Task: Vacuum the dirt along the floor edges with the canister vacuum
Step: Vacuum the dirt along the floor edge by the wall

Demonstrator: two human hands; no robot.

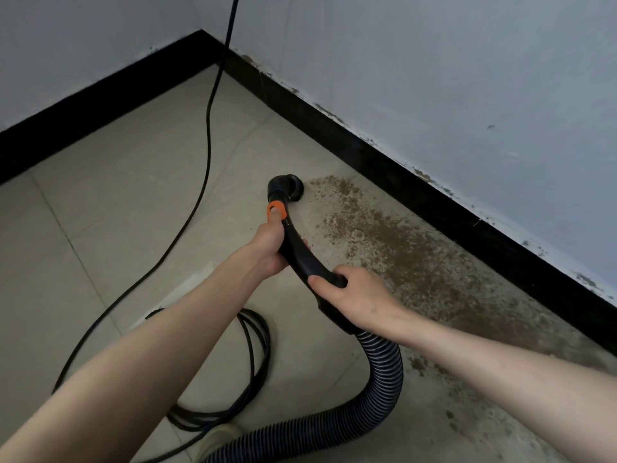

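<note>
Both hands, left hand (268,242) and right hand (347,292), grip the wand (300,252) (brush (293,186) seemingly touching dirt (384,235)).

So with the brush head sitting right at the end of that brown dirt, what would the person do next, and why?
Probably draw the brush nozzle back along the black skirting board, over the dirt. The nozzle sits at the far tip of the strip, which runs toward the person beside the wall. Both the left hand and right hand grip the curved handle, ready to steer.

Bare indoor room corner: tiled floor (133,195), black skirting (367,152), white walls (467,78).
</note>
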